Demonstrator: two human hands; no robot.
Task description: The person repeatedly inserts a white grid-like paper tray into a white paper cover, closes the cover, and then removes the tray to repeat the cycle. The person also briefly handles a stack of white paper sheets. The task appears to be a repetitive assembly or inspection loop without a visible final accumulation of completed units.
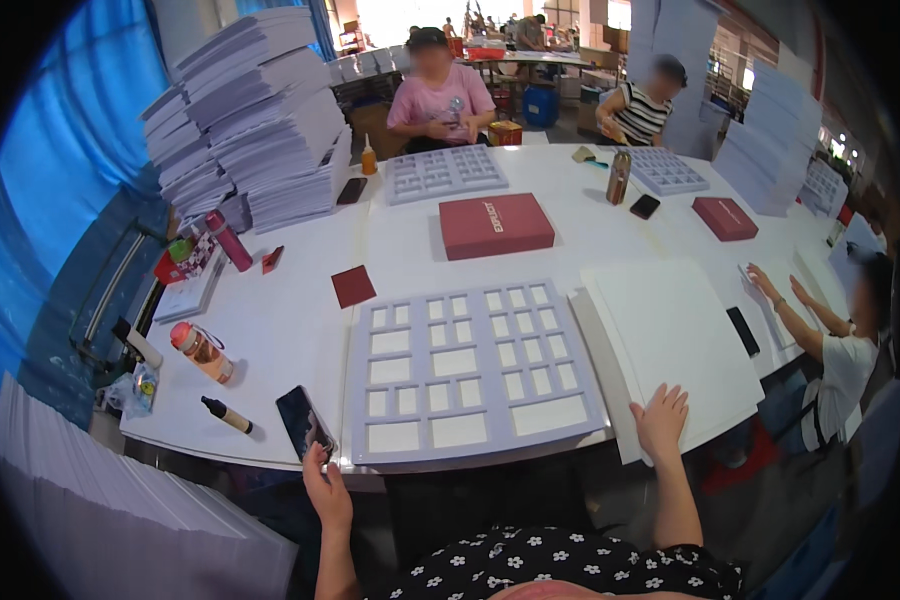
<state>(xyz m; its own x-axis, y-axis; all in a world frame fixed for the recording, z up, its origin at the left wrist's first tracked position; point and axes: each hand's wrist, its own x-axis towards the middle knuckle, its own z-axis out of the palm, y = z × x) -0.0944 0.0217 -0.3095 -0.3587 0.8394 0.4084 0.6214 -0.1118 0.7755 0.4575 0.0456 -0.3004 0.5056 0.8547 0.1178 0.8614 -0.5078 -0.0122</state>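
Tray at the bench's near edge, other things on every side

The lavender compartment tray [488,368] lies flat along the near edge of the white bench [290,325], pale bottoms showing in its cells; the right hand [662,418] is spread, palm down, on the white boards [670,330] just right of the tray, and these boards jut past the near edge; the left hand [328,485] is at the lower end of a black smartphone [303,420], left of the tray at the same edge, though whether it grips or merely touches I cannot tell.

Toward the near left corner lie a dark nozzle bottle [227,414] and a clear bottle with a pink lid [202,353]; a dark red square card [353,286] sits just off the tray's far left corner, and a large red box [497,226] blocks the space beyond the tray; a tall paper stack [270,130] rises at the far left corner, with a pink flask [228,240] near its foot; a second black phone [742,331] lies between the boards and the right edge, where a co-worker in a white top [842,375] reaches in; two more people sit beyond the far edge.
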